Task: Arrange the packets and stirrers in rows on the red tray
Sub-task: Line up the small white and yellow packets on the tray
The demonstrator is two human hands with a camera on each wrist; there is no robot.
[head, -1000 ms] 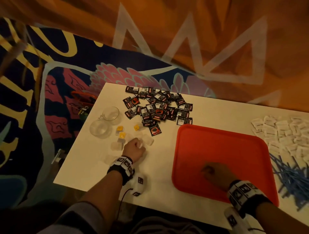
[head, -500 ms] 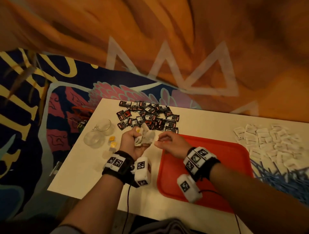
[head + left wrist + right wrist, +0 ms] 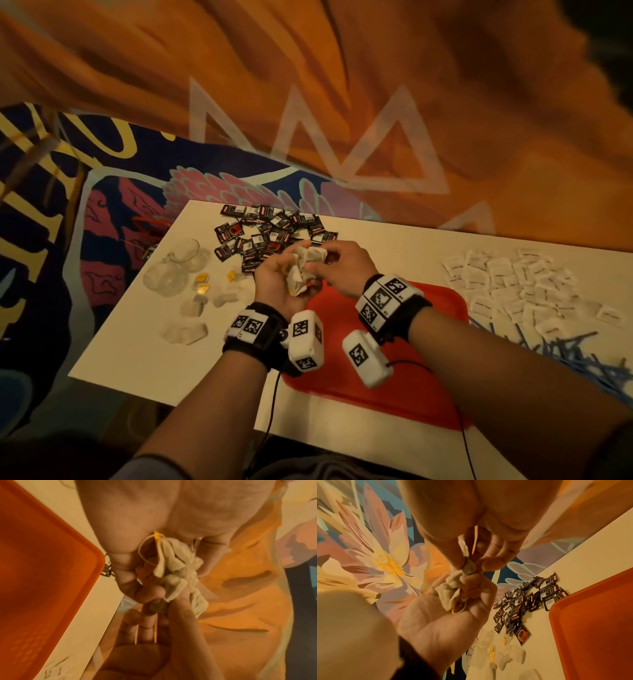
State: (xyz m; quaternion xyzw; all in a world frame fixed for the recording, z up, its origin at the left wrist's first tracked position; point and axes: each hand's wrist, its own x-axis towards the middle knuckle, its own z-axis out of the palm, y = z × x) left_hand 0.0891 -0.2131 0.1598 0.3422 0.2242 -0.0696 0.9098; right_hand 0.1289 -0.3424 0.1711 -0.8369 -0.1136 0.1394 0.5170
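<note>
- Tea bags (image 3: 305, 270) bunched in left hand (image 3: 277, 287), above table left of red tray (image 3: 442, 301); right hand (image 3: 337, 270) pinches one.
- L wrist: strings (image 3: 142, 550) looped, could snag.
- R wrist: right fingertips (image 3: 491, 564) nip bag end (image 3: 468, 568); hard pull may tear it.

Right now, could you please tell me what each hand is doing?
Left hand: curled round a bunch of tea bags, holding it above the table.
Right hand: pinching one tea bag at the top of that bunch.
</note>
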